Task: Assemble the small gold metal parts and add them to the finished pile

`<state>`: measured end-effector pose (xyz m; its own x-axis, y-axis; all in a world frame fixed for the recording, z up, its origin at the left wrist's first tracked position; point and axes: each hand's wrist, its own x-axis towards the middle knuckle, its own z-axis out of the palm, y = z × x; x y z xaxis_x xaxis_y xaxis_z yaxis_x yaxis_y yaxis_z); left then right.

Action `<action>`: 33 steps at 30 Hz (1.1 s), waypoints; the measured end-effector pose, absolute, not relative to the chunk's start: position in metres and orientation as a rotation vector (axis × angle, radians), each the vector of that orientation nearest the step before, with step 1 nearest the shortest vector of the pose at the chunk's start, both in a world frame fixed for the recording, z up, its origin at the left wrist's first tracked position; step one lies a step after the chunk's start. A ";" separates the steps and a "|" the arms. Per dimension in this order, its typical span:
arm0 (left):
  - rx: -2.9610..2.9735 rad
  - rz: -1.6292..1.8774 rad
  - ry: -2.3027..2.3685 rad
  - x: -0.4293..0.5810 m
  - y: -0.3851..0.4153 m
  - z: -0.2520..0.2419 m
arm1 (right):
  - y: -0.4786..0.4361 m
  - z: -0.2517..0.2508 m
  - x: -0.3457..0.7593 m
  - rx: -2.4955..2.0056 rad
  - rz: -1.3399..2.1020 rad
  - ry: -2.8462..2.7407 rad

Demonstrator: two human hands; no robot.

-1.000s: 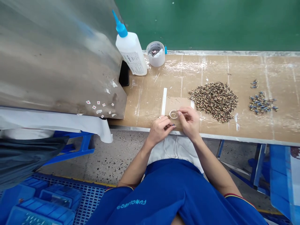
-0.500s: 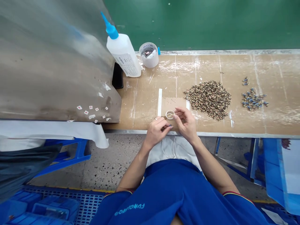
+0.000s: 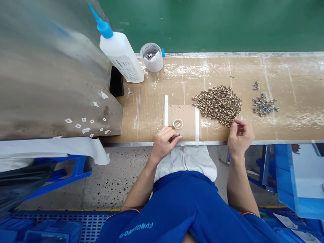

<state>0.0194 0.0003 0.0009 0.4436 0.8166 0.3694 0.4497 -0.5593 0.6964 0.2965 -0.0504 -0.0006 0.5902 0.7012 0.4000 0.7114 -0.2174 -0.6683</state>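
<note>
Left hand curled closed, any held item hidden; right hand half-cupped, grasp unclear, touching the edge of the mottled brown-gold heap of small parts. Step in hand: drawing from the heap, which calls for a fingertip pinch.

This is a factory assembly workshop. A long counter topped with brown cardboard and edged in metal carries a white plastic glue bottle with a blue nozzle and a heap of small mottled parts. Below lie a speckled terrazzo floor and a blue perforated plastic mat, and the worker wears a blue printed work shirt.
</note>
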 end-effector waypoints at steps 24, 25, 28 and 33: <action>1.871 1.016 0.914 0.009 0.004 0.004 | -0.060 0.013 0.326 -1.948 0.311 -1.614; 1.861 1.011 0.917 0.009 0.004 0.004 | -0.059 0.012 0.326 -1.949 0.308 -1.619; 1.866 1.001 0.924 0.008 0.003 0.003 | -0.058 0.009 0.323 -1.944 0.245 -1.589; 1.907 1.012 0.928 0.008 0.002 0.002 | -0.058 0.002 0.325 -1.919 0.092 -1.462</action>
